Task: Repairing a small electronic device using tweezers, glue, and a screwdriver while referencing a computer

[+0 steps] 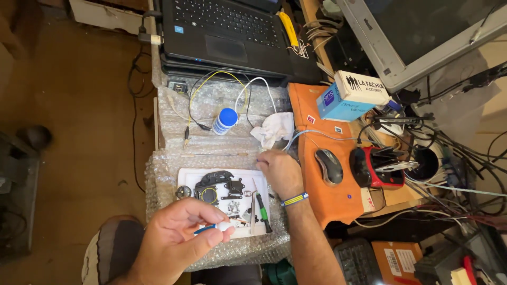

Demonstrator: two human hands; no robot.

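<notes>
Your left hand (177, 240) pinches a small white tube with a blue end (216, 227) between thumb and fingertips, raised just above the white tray (187, 177) of dismantled black parts (216, 190), so you look mid-application; next calls for a steady tip on one small part. Your right hand (280, 171) rests loosely curled and empty on the tray's far corner, near green-handled tweezers (262, 208). Bubble wrap (211, 105) covers the cluttered desk (311, 10), with a grey mouse (329, 165) on orange cloth (327, 203) and a black laptop (222, 31) beyond.

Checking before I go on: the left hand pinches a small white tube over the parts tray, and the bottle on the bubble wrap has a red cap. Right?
Not quite. The head view shows the bottle has a blue cap, not red. The rest holds: the left hand pinches the small white tube over the parts tray.
</notes>
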